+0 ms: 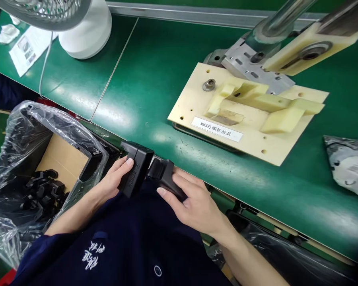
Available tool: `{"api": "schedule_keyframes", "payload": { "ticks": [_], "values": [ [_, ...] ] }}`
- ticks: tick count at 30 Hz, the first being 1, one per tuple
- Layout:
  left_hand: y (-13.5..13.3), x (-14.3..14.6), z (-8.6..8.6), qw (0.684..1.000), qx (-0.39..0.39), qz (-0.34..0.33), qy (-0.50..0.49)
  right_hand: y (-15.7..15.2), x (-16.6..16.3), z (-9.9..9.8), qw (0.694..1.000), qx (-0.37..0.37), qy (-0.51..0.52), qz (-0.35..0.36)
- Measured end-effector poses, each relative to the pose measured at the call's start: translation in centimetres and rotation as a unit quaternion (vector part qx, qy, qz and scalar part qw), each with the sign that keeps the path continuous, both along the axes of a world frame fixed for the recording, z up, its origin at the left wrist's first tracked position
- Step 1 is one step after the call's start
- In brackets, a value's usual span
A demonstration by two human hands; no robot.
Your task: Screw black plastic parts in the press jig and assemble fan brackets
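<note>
My left hand (117, 174) is closed round a black plastic housing (135, 169) with raised lettering on its side, the thumb pressed on the near face. In my right hand (193, 196) is a second black plastic part (167, 178), with a rounded end turned toward the housing. The two pieces are close together in front of my body, near the bench edge, with a small gap showing between them at the top. My right fingers go behind the part and are partly hidden.
A cream fixture plate (181, 107) with a label lies on the green bench (146, 91) below a metal clamp arm (256, 51). To the left, a plastic-lined bin (89, 139) holds several black parts (47, 192). A white fan base (86, 31) and a plastic bag (350, 167) are also there.
</note>
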State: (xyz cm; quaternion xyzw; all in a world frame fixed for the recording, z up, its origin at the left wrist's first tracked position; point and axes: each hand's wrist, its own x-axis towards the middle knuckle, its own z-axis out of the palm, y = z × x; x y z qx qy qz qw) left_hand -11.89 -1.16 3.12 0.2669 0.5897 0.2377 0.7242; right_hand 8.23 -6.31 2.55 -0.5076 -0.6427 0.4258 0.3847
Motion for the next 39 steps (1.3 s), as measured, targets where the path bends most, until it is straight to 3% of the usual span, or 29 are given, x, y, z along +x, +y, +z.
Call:
{"api": "schedule_keyframes", "payload": {
  "ticks": [8,13,18,21,25,33,39],
  "values": [
    [-0.6,-0.3,0.3,1.0,0.003,-0.021,0.012,0.2,-0.5,-0.8,0.993,0.074,-0.089,0.019],
    [-0.6,-0.1,0.3,0.993,0.086,-0.052,0.054,0.1,-1.3,-1.1,0.949,0.151,-0.271,0.049],
    [-1.4,-0.4,0.2,0.984,0.108,-0.096,0.105,0.2,-2.6,-1.3,0.924,0.109,-0.353,0.097],
    [-2.5,-0.8,-0.3,0.989,0.071,-0.069,0.11,0.4,-3.2,-1.5,0.909,0.105,-0.385,0.123],
    [-4.0,-0.9,-0.9,0.994,-0.051,-0.022,0.097,0.9,-3.7,-2.0,0.868,0.147,-0.435,0.188],
    [-4.5,-1.2,-1.2,0.972,-0.227,0.026,0.054,1.6,-4.0,-3.0,0.808,0.192,-0.462,0.312],
    [-5.1,-1.4,-1.5,0.958,-0.273,0.046,0.076,2.0,-5.1,-2.8,0.779,0.213,-0.461,0.368]
  ]
}}
